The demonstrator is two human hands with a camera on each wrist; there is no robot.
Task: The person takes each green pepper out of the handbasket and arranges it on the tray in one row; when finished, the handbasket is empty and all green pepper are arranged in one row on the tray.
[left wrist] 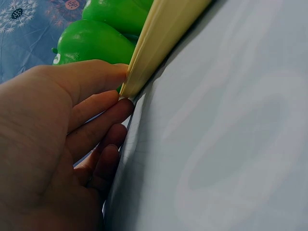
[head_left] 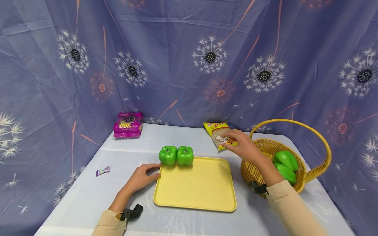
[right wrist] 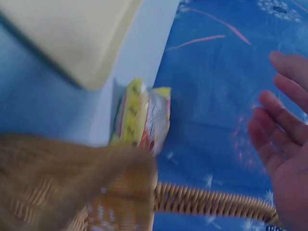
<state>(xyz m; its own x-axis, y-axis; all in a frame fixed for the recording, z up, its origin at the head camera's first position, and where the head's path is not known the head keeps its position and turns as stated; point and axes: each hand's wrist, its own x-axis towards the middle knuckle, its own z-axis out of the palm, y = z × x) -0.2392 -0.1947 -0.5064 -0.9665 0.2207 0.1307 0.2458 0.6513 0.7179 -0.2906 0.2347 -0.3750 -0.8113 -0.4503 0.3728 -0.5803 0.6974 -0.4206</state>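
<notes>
At the left rim of a yellow tray (head_left: 195, 186), my left hand (head_left: 144, 177) touches the edge with its fingertips. The left wrist view shows the hand (left wrist: 62, 125) with fingertips against the tray (left wrist: 154, 43). Two green bell peppers (head_left: 168, 155) (head_left: 185, 155) sit side by side at the tray's far left corner. My right hand (head_left: 242, 146) is beside a yellow snack bag (head_left: 220, 134), over the near side of a wicker basket (head_left: 267, 144). In the right wrist view this hand (right wrist: 288, 130) holds nothing, its fingers apart. Green peppers (head_left: 285, 160) lie in the basket.
A purple snack package (head_left: 128, 125) stands at the back left of the white table (head_left: 124, 154). A small purple-and-white wrapped packet (head_left: 102, 171) lies at the left. The basket's tall handle (head_left: 320, 131) arches up at the right. A blue dandelion-patterned cloth (head_left: 177, 65) hangs behind.
</notes>
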